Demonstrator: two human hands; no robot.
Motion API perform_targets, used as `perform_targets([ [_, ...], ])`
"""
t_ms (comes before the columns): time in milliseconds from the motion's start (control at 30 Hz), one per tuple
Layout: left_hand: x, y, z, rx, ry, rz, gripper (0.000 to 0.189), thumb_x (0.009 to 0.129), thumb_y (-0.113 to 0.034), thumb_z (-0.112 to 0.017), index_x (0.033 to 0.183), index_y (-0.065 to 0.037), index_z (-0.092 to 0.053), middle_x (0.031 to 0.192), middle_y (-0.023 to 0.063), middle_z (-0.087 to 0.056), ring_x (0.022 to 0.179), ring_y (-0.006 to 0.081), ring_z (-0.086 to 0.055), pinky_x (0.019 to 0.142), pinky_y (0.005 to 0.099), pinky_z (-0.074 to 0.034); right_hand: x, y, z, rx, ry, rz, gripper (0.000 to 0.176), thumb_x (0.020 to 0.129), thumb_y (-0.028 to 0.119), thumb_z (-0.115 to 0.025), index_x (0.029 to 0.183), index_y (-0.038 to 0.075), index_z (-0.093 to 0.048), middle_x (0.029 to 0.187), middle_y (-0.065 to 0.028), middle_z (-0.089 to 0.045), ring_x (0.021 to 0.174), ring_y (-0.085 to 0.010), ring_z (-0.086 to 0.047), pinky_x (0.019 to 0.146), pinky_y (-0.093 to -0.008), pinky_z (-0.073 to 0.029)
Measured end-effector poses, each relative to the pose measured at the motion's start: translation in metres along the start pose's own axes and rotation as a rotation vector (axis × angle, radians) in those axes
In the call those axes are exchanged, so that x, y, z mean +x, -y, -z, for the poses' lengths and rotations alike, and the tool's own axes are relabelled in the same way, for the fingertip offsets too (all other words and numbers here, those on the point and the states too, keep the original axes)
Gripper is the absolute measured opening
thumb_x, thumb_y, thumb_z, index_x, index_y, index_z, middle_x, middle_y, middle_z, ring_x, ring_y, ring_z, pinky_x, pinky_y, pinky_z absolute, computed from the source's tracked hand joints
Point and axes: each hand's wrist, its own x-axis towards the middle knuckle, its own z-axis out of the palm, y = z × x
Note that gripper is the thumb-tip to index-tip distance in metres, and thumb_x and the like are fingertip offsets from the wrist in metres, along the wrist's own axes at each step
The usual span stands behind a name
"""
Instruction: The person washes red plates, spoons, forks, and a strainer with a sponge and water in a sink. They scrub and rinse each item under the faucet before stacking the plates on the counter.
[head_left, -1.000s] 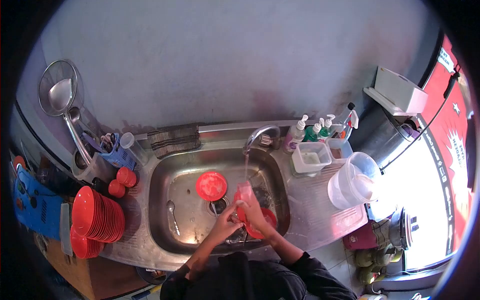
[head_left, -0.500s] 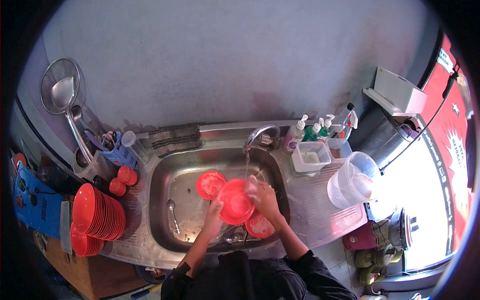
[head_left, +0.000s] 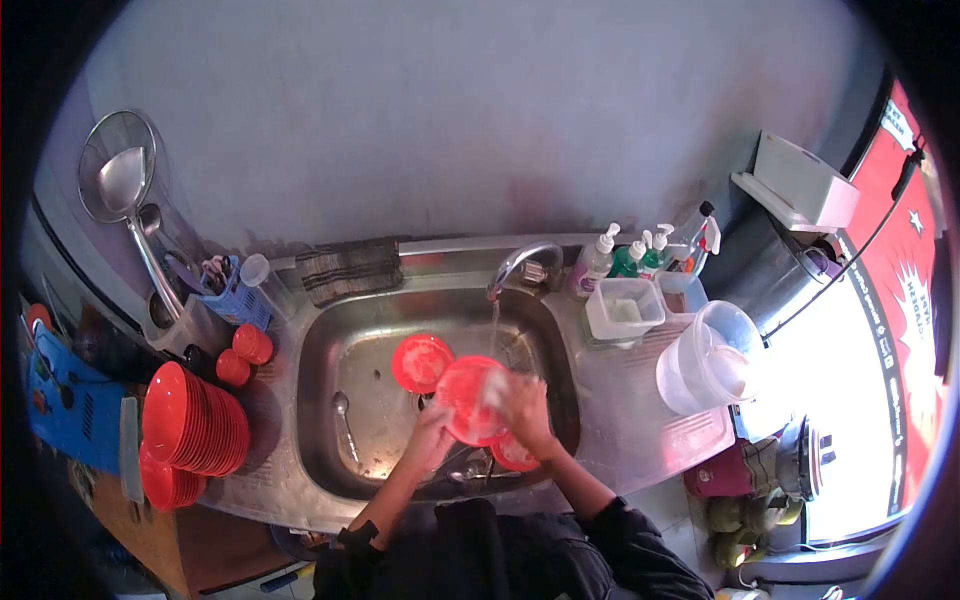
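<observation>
Black sleeves (head_left: 590,520) are reaching up from the bottom edge into a steel sink (head_left: 330,440). The left hand (head_left: 432,438) is curling around the lower left rim of a red plate (head_left: 465,400) and gripping it, so the plate is tilting above the drain, over the middle of the basin. The right hand (head_left: 527,410) is lying over the plate's right side, its fingers bending around a pale lump (head_left: 495,384) that is pressing on the plate's face; it is too blurred to say what the lump is. Just below that hand, a second red dish (head_left: 515,458) is peeking out from under the wrist.

To the left, a spoon (head_left: 344,425) is lying on the sink floor, well apart from the hands. Another red plate (head_left: 420,362) is resting flat beyond the held one, with their edges overlapping in this view. A thin stream of water (head_left: 493,325) is falling from the curved tap (head_left: 520,264) and landing by the top of the held plate.

On the left counter, a stack of red bowls (head_left: 190,425) is leaning on its side, and two small red cups (head_left: 245,352) are sitting near the sink corner. A blue basket (head_left: 225,298) is standing behind them, beside a folded cloth (head_left: 350,270) on the back ledge. On the right drainboard, a clear tub (head_left: 705,360) and a square clear box (head_left: 625,308) are standing, with pump bottles (head_left: 630,258) lining up behind them by the tap. Farthest off, a ladle (head_left: 120,185) is hanging on the grey wall at the left.
</observation>
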Motion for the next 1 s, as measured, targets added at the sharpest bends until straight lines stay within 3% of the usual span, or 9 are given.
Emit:
perform_targets([
  [100, 0.000, 0.009, -0.018, 0.244, 0.030, 0.084, 0.037, 0.078, -0.008, -0.042, 0.113, -0.004, -0.033, 0.108, 0.0101, -0.043, 0.099, 0.0189, -0.044, 0.084, 0.0332, -0.037, 0.026, -0.009, -0.002, -0.057, -0.121, -0.378, 0.025, 0.061, 0.019, -0.055, 0.086, 0.014, -0.056, 0.102, -0.0070, -0.048, 0.077, -0.0232, -0.045, 0.063, -0.0362, -0.034],
  [300, 0.034, -0.001, 0.020, 0.302, -0.211, -0.290, 0.032, 0.079, -0.013, -0.044, 0.109, -0.003, -0.038, 0.104, 0.0058, -0.047, 0.092, 0.0186, -0.047, 0.078, 0.0301, -0.039, 0.008, -0.010, -0.011, 0.178, 0.153, 0.099, 0.029, 0.060, 0.019, -0.056, 0.088, 0.014, -0.055, 0.083, -0.0091, -0.053, 0.077, -0.0247, -0.047, 0.061, -0.0372, -0.034],
  [500, 0.062, -0.027, 0.089, 1.460, -0.423, -0.513, 0.022, 0.074, -0.010, -0.046, 0.094, -0.006, -0.052, 0.081, 0.0144, -0.055, 0.082, 0.0234, -0.052, 0.070, 0.0305, -0.041, 0.024, -0.079, 0.086, -0.221, -0.103, -0.240, 0.027, 0.062, 0.017, -0.055, 0.088, 0.010, -0.053, 0.088, -0.0105, -0.053, 0.081, -0.0266, -0.049, 0.066, -0.0371, -0.036],
  [533, 0.062, -0.029, 0.089, 1.668, -0.399, -0.400, 0.021, 0.071, -0.008, -0.047, 0.091, -0.007, -0.053, 0.080, 0.0159, -0.055, 0.081, 0.0251, -0.052, 0.072, 0.0319, -0.040, 0.031, -0.092, 0.101, -0.354, -0.115, -0.227, 0.027, 0.062, 0.018, -0.055, 0.087, 0.009, -0.053, 0.089, -0.0104, -0.052, 0.082, -0.0272, -0.049, 0.068, -0.0361, -0.037],
  [600, 0.064, -0.025, 0.091, 1.871, -0.357, -0.270, 0.022, 0.068, -0.006, -0.048, 0.088, -0.008, -0.055, 0.079, 0.0174, -0.054, 0.080, 0.0267, -0.052, 0.074, 0.0334, -0.038, 0.045, -0.109, 0.126, -0.395, -0.053, -0.654, 0.025, 0.063, 0.020, -0.057, 0.084, 0.008, -0.053, 0.088, -0.0118, -0.054, 0.081, -0.0286, -0.051, 0.068, -0.0351, -0.039],
  [700, 0.068, -0.009, 0.099, 2.058, -0.164, -0.463, 0.023, 0.065, -0.003, -0.047, 0.085, -0.008, -0.055, 0.076, 0.0145, -0.056, 0.073, 0.0298, -0.053, 0.070, 0.0362, -0.039, 0.041, -0.152, 0.128, -0.497, -0.029, -0.849, 0.031, 0.061, 0.023, -0.060, 0.083, 0.002, -0.053, 0.081, -0.0172, -0.055, 0.074, -0.0336, -0.051, 0.062, -0.0402, -0.040],
  [833, 0.063, 0.027, 0.085, 2.063, -0.023, -0.479, 0.042, 0.058, -0.002, -0.050, 0.099, -0.010, -0.047, 0.105, 0.0107, -0.043, 0.102, 0.0260, -0.037, 0.085, 0.0430, -0.025, 0.040, -0.189, 0.121, -0.469, 0.328, -0.973, 0.030, 0.061, 0.026, -0.061, 0.081, 0.004, -0.055, 0.080, -0.0173, -0.056, 0.074, -0.0322, -0.053, 0.063, -0.0393, -0.042],
  [933, 0.063, 0.059, 0.078, 2.079, 0.116, -0.432, 0.041, 0.059, -0.007, -0.053, 0.100, -0.009, -0.047, 0.104, 0.0111, -0.044, 0.100, 0.0252, -0.039, 0.083, 0.0418, -0.028, 0.039, -0.216, 0.097, -0.587, 0.423, -0.951, 0.028, 0.059, 0.025, -0.061, 0.078, 0.005, -0.056, 0.078, -0.0161, -0.057, 0.073, -0.0309, -0.055, 0.064, -0.0384, -0.044],
  [1000, 0.064, 0.080, 0.073, 1.995, 0.206, -0.123, 0.034, 0.063, -0.014, -0.052, 0.097, -0.007, -0.049, 0.105, 0.0107, -0.043, 0.096, 0.0257, -0.041, 0.080, 0.0405, -0.031, 0.043, -0.228, 0.082, -0.617, 0.643, -0.932, 0.024, 0.060, 0.021, -0.060, 0.079, 0.007, -0.057, 0.080, -0.0152, -0.057, 0.075, -0.0287, -0.056, 0.065, -0.0372, -0.044],
])
